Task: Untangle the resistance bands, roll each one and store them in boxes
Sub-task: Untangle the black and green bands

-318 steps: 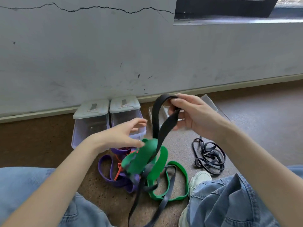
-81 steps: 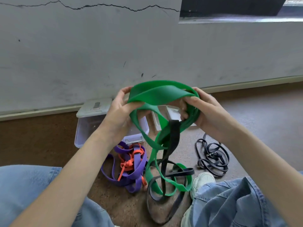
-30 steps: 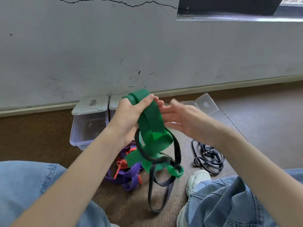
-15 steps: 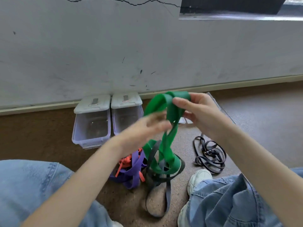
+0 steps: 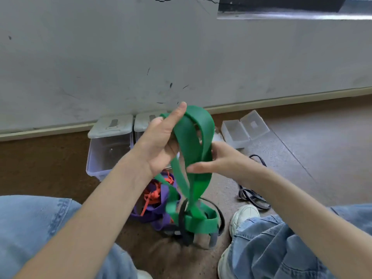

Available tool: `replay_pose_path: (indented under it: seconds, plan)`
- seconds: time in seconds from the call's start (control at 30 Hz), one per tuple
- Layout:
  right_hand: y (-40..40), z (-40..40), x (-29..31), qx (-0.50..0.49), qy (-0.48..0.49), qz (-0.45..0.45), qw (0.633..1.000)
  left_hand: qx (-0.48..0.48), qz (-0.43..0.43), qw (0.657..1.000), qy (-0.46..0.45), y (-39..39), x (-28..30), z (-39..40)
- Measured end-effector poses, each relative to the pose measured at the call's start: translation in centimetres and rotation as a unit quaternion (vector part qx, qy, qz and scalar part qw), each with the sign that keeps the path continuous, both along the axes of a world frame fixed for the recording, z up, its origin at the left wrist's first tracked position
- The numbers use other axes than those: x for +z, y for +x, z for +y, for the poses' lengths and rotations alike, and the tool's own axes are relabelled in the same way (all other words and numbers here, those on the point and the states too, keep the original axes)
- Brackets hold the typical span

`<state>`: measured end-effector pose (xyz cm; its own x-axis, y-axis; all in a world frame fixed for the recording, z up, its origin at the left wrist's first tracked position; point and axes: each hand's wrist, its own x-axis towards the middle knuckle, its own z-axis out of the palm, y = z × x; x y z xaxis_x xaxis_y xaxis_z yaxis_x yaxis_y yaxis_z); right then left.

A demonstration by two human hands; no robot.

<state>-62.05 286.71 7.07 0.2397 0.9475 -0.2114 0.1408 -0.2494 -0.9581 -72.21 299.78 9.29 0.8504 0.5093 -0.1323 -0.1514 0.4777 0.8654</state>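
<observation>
**Green band lifted, still snagged w/ black one**

Since approx half a sec ago the hands have swapped roles: left hand [image 5: 161,141] now has the top of the wide green resistance band [image 5: 201,125], fingers closed round the loop w/ thumb up, while right hand [image 5: 219,160] sits lower, fingers half-curled, thumb and fingers pinching a fold of the same band. Green band hangs down from both hands to the floor [image 5: 302,158], where its lower loops lie just below the hands, threaded w/ a black band [image 5: 182,220].

Risks, as I judge them:
- Pulling up hard could tighten the black band round the green loops instead of freeing it; rubber grips rubber.
- Purple band [image 5: 161,210] and thin orange band [image 5: 153,195], below left hand, lie touching the pile and could get dragged in.
- Stretched band may snap back if a grip slips.

Clear lidded boxes [image 5: 109,146] stand beyond left hand; open box [image 5: 234,133] beyond right hand, dark thin bands [image 5: 251,198] below right forearm. Nothing rolled or stored yet.
</observation>
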Motion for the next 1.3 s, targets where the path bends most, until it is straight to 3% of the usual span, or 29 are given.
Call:
replay_pose_path:
  seconds: [0.07, 0.1, 0.13, 0.2, 0.23, 0.27, 0.4, 0.47, 0.53, 0.63, 0.77, 0.83, 0.9, 1.03, 1.2, 1.3]
  plan:
    - [0.4, 0.1, 0.4, -0.075, 0.034, 0.038, 0.996, -0.069, -0.024, 0.997, -0.003, -0.6, -0.9, 0.8]
    - [0.7, 0.1, 0.9, -0.094, 0.054, 0.074, 0.991, -0.118, 0.002, 0.992, 0.056, -1.0, -1.7, 1.0]
    - [1.1, 0.1, 1.5, -0.104, 0.073, 0.114, 0.985, -0.175, 0.058, 0.971, 0.154, -1.3, -2.9, 0.6]
    - [1.6, 0.3, 2.2, -0.113, 0.101, 0.157, 0.976, -0.279, 0.169, 0.891, 0.317, -1.7, -5.3, -1.1]
    - [1.7, 0.3, 2.5, -0.115, 0.108, 0.159, 0.975, -0.285, 0.189, 0.871, 0.352, -1.6, -6.2, -1.9]
    - [2.0, 0.3, 2.7, -0.115, 0.112, 0.158, 0.974, -0.251, 0.19, 0.876, 0.365, -1.4, -6.4, -2.5]
    - [3.6, -0.7, 3.0, -0.053, 0.066, 0.163, 0.983, -0.031, 0.142, 0.959, 0.244, -0.7, -4.7, -0.7]
    - [3.0, -1.4, 2.0, 0.016, -0.047, 0.021, 0.999, 0.033, 0.093, 0.984, 0.15, -0.8, -3.3, 0.4]
    - [1.4, -1.3, 0.3, 0.068, -0.116, -0.117, 0.984, 0.033, 0.055, 0.995, 0.076, -0.6, -2.0, 0.4]
    - [0.2, -0.5, -0.5, 0.04, -0.059, -0.186, 0.98, -0.001, 0.039, 0.999, 0.032, -0.4, -1.3, -0.3]
    - [0.8, -0.7, 0.4, -0.021, 0.026, -0.043, 0.999, 0.002, 0.036, 0.999, -0.034, -0.5, -1.6, 0.6]
    - [1.5, -0.8, 0.8, -0.046, 0.058, 0.018, 0.997, -0.082, 0.103, 0.989, 0.063, -1.0, -2.7, 0.4]
    - [2.4, -0.7, 0.9, -0.075, 0.087, 0.093, 0.989, -0.177, 0.171, 0.953, 0.176, -1.5, -4.1, -1.5]
    - [3.1, -0.6, 1.2, -0.122, 0.127, 0.135, 0.975, -0.124, 0.209, 0.922, 0.301, -0.8, -4.8, -3.0]
    - [3.6, -0.8, 2.2, -0.112, 0.134, 0.087, 0.981, -0.073, 0.129, 0.973, 0.176, -1.0, -2.3, -1.9]
    - [2.9, -0.7, 1.9, -0.071, 0.087, 0.134, 0.985, -0.068, 0.082, 0.986, 0.132, -1.0, -1.7, -1.9]
